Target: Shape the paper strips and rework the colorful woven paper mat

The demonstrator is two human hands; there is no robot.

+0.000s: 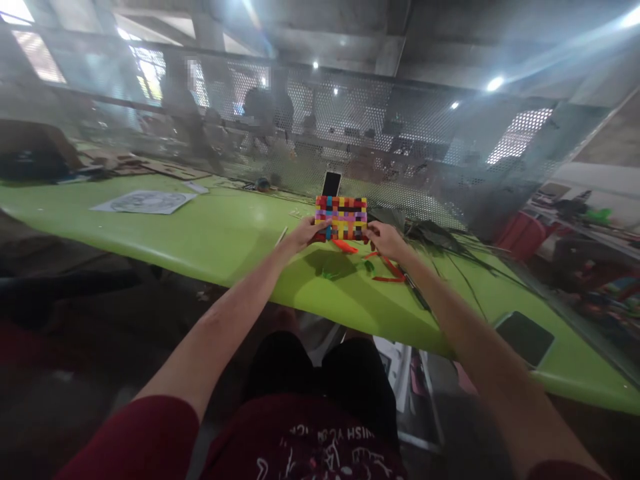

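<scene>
Between my two hands I hold a small multicoloured woven mat (pixel 343 217) of crossing red, yellow, blue, purple and dark strips, raised a little over the green table. My left hand (pixel 309 231) is closed on its left edge, thumb across the front. At the lower right corner, the fingers of my right hand (pixel 384 238) are closed on its edge. Below it on the table lie an orange-red piece (pixel 345 247), orange-red strips (pixel 393 271) and green scraps (pixel 329 274). A black pen-like tool (pixel 416 293) rests by my right forearm.
A phone (pixel 331 183) leans upright behind the mat. On the green table (pixel 240 227) lie a printed sheet (pixel 145 201), a thin white stick (pixel 281 236) and a dark flat device (pixel 525 339). A perforated screen (pixel 360 127) runs along the back, with dark leaf-like material (pixel 435 235) near it.
</scene>
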